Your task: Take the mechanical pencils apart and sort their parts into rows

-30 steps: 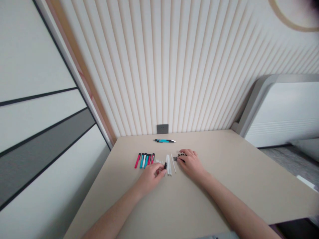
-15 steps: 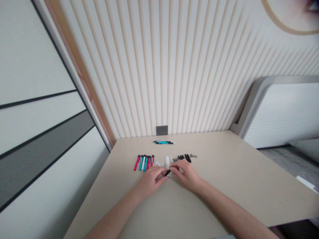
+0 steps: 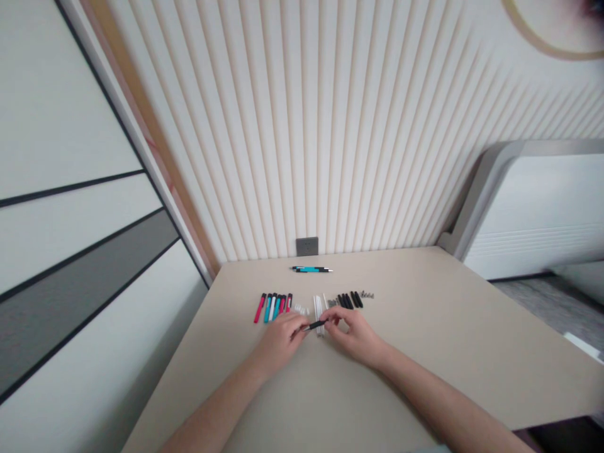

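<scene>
Between my two hands a black pen grip (image 3: 317, 324) lies nearly level, just above the table. My left hand (image 3: 282, 335) pinches its left end, where a thin paler piece shows by the fingertips. Thumb and fingers of my right hand (image 3: 353, 332) close on the right end. Right behind the hands lie white refills (image 3: 318, 306) in a row. Small white parts (image 3: 301, 309) are beyond my left fingers. Springs (image 3: 333, 302), partly covered by my right hand, sit beside several black grips (image 3: 346, 301). What the fingertips cover is hidden.
Pink, blue and white pen barrels (image 3: 272, 307) lie side by side on the left. Two blue-and-black pens (image 3: 312, 269) rest near the wall, below a dark socket (image 3: 307, 246). Small metal tips (image 3: 367, 294) are at the right. The table (image 3: 415, 296) meets the ribbed wall.
The black grip has turned from a slant to nearly level, and more of it shows between my hands. My left hand has shifted slightly left, widening the gap between the hands.
</scene>
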`<state>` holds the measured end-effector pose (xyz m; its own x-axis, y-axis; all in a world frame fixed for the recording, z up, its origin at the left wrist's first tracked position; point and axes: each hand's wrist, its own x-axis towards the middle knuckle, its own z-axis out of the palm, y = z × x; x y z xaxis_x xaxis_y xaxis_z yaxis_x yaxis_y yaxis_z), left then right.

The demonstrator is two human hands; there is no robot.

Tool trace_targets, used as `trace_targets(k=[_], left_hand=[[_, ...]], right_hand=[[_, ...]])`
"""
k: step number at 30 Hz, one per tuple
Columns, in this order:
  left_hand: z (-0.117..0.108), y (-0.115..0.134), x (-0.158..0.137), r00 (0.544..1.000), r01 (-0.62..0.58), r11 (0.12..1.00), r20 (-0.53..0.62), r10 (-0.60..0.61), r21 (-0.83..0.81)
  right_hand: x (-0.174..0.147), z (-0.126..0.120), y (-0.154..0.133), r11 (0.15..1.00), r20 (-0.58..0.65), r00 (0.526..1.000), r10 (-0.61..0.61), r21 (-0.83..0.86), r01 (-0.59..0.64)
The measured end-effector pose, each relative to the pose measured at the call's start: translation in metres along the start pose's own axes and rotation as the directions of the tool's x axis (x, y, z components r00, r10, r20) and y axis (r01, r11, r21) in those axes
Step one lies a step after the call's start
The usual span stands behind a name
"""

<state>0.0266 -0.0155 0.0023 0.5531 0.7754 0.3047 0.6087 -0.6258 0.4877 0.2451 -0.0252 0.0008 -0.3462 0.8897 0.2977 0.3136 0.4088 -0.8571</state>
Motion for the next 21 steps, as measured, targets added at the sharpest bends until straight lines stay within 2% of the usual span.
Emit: trace_targets(k=[6, 14, 18, 21], left_hand=[[-0.0014, -0.0012, -0.0011, 0.998, -0.057, 0.996, -0.021, 0.059, 0.064], [-0.0024, -0.0035, -0.0009, 0.987, -0.139, 0.982, -0.058, 0.147, 0.127], [-0.0031, -0.0029, -0.0012, 0.986, -0.156, 0.976, -0.032, 0.163, 0.150], [-0.0035, -0.0023, -0.0012, 0.985, -0.164, 0.974, -0.026, 0.170, 0.159]], right_hand=[[0.0001, 0.0003, 0.0006, 0.998, -0.019, 0.998, 0.053, -0.019, -0.054], [0.0009, -0.0002, 0.0004, 0.993, 0.048, 0.992, 0.117, 0.002, -0.117], [0.0006, -0.0012, 0.0015, 0.995, 0.086, 0.992, 0.096, -0.010, -0.095], [0.0000, -0.0020, 0.0023, 0.998, 0.061, 0.996, 0.062, -0.027, -0.060]])
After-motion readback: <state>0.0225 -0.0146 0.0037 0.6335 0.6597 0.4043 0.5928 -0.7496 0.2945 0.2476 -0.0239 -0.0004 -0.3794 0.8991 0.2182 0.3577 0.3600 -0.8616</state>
